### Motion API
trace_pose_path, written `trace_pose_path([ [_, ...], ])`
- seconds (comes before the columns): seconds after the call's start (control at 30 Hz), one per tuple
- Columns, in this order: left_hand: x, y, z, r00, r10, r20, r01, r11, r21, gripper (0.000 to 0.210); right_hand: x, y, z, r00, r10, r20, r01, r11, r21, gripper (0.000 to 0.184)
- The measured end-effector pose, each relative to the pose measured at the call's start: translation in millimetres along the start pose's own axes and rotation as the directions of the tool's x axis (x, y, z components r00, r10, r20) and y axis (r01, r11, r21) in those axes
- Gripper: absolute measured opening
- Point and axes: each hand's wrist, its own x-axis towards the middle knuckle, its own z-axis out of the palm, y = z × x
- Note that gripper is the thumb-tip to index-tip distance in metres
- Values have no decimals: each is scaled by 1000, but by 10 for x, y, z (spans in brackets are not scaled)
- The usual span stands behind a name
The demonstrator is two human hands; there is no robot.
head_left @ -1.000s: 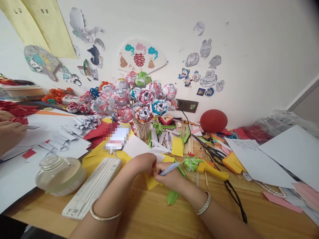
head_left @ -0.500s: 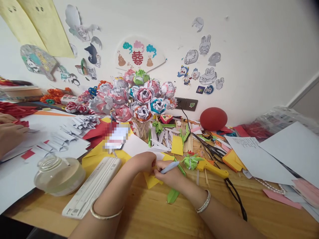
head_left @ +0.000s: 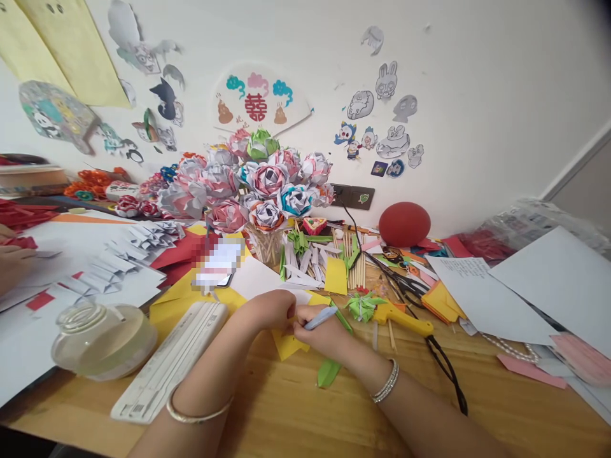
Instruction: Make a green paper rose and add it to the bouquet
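Note:
My right hand (head_left: 319, 332) is closed around a light blue pen (head_left: 321, 317), its barrel sloping up to the right. The pen's tip is hidden by the hand. Close beside it, my left hand (head_left: 274, 310) bends inward with its fingers curled at a yellow paper (head_left: 289, 346); the fingertips are mostly out of sight. The paper's pointed lower corners show below both hands. A green paper piece (head_left: 329, 373) lies just below my right wrist, and a green folded paper flower (head_left: 361, 306) sits to its right. White paper (head_left: 255, 280) lies behind my left hand.
A glass jar of liquid (head_left: 102, 340) and a long white case (head_left: 169, 366) stand left. Behind are a phone (head_left: 220, 259), a paper-flower bouquet (head_left: 270, 178) and wooden sticks (head_left: 357, 270). A yellow-handled tool (head_left: 405, 318) lies right. Another person's hand (head_left: 14, 264) is at far left.
The whole view has shifted slightly, so things appear a little further left. Both hands keep nearly the same pose at the yellow paper, and the pen stays in my right hand.

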Motion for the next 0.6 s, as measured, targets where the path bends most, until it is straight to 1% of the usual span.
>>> trace_pose_path([
  [0.23, 8, -13, 5, 1000, 4, -1, -4, 1000, -5, 19, 3, 20, 9, 1000, 9, -17, -8, 1000, 16, 23],
  [0.6, 18, -25, 20, 1000, 7, -5, -7, 1000, -17, 15, 5, 60, 15, 999, 24, -28, -23, 999, 40, 20],
])
